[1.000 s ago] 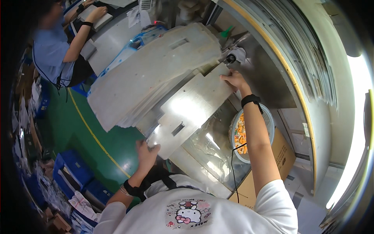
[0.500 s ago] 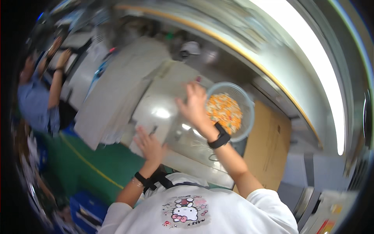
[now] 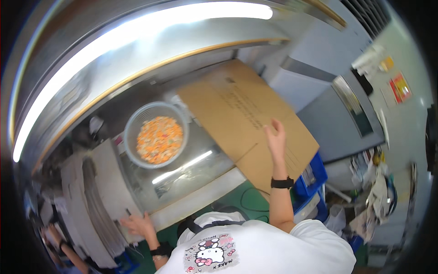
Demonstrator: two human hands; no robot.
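My right hand (image 3: pixel 277 141) hovers over, or lightly meets, a large flat brown cardboard piece (image 3: pixel 219 98); its fingers are apart and hold nothing. My left hand (image 3: pixel 139 226) is low on the left, fingers spread, at the near edge of a stack of flat pale grey sheets (image 3: pixel 109 166). Contact with the sheets cannot be made out. Between the hands and farther back stands a round translucent plastic basket (image 3: pixel 129 130), with many small orange and whitish pieces (image 3: pixel 159 139) in it. It rests on a shiny metal worktop (image 3: pixel 187 171).
Above the worktop runs a shelf with an orange-brown edge (image 3: pixel 155 68) and a bright tube light (image 3: pixel 137 29). Blue bins (image 3: pixel 317 171) stand below the cardboard on the right, beside a grey cabinet (image 3: pixel 337 123). At the lower left another person's arm (image 3: pixel 73 255) is visible.
My view has swung to the right. My right hand has gone from beside the basket to over the cardboard. My left hand stays spread by the pale sheets.
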